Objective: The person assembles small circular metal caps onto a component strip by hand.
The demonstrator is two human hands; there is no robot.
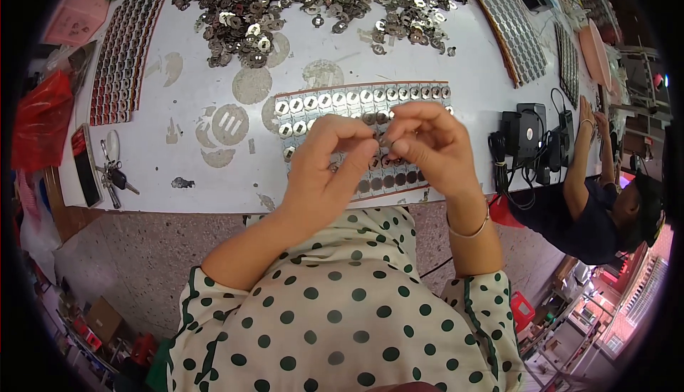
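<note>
In front of me lies a flat panel [300, 104] with rows of round seats. Shiny slotted metal discs fill its far rows, while several places in the nearest row look dark and round. My left hand [324, 168] hovers over the panel's middle, thumb and forefinger pinched together; whatever it grips is hidden. Close beside it, my right hand [436, 151] pinches a small dark metal piece [385, 140] between thumb and forefinger. The fingertips of both hands nearly meet at this piece, whose exact shape is too small to tell.
A big heap of loose metal discs [249, 7] spreads along the far side. Filled panels stand left [128, 54] and right [504, 25]. Keys [114, 175] lie at the left edge, black power adapters [527, 136] with cables at the right. Another person [591, 214] works at far right.
</note>
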